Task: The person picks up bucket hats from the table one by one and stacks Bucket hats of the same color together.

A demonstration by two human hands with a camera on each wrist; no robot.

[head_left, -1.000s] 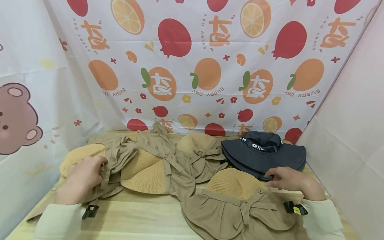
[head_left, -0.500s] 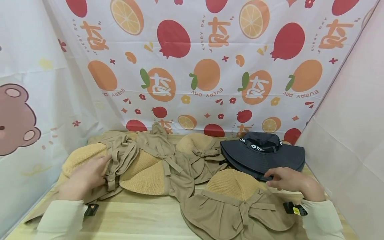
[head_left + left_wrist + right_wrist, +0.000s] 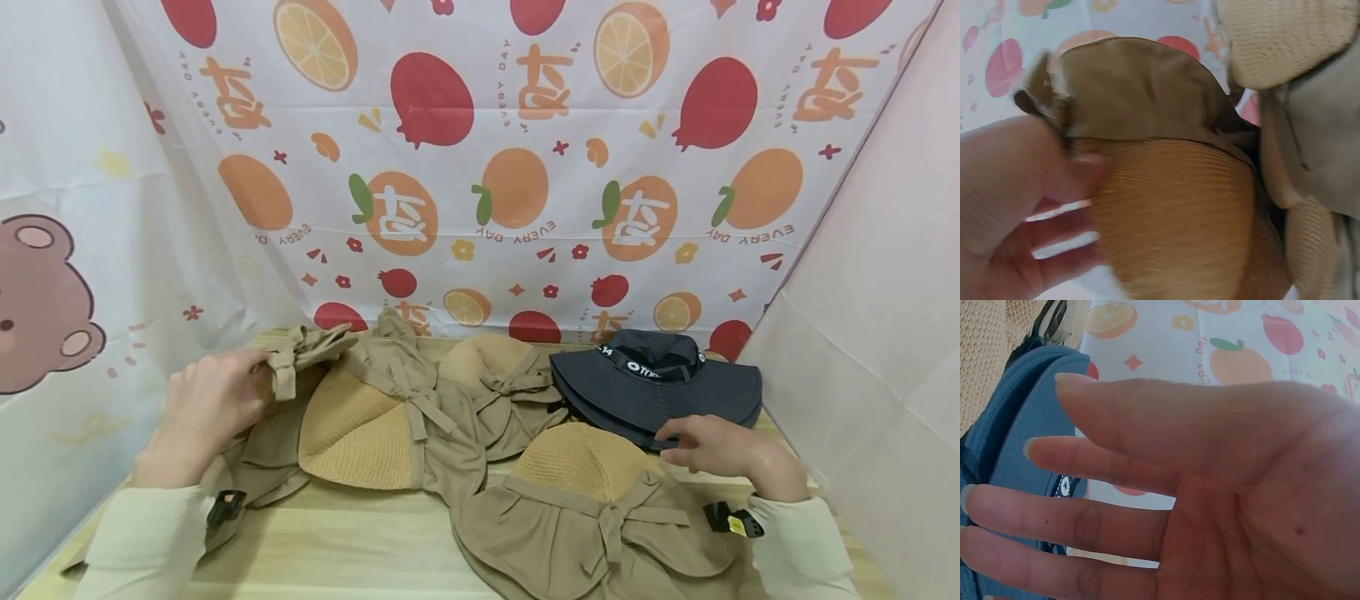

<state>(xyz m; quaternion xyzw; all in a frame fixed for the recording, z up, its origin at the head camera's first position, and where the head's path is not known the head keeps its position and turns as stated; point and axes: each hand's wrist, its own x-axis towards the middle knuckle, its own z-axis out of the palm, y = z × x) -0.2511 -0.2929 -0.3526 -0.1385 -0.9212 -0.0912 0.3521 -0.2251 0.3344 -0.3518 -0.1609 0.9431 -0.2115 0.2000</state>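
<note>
My left hand [image 3: 213, 408] holds a sun hat [image 3: 311, 346] with a straw crown and khaki cloth brim, raised above the left end of the table. Seen in the left wrist view, my thumb lies against the edge of the straw crown [image 3: 1172, 206] and the other fingers are partly behind it. Below that hand lies more khaki cloth [image 3: 273, 454]. On the right, my right hand [image 3: 712, 450] hovers by the front brim of a dark blue-grey hat [image 3: 667, 396], its fingers extended and holding nothing in the right wrist view.
Similar straw-and-khaki hats lie at the middle [image 3: 360, 437], the back [image 3: 483, 358] and the front right [image 3: 581, 458] of the wooden table [image 3: 360, 542]. A fruit-print cloth [image 3: 517, 250] hangs behind, and pale cloth walls stand at both sides.
My left hand has gripped the leftmost straw hat and lifted it, tilting its brim up; the khaki cloth below now shows. The right hand has stayed nearly still by the dark hat.
</note>
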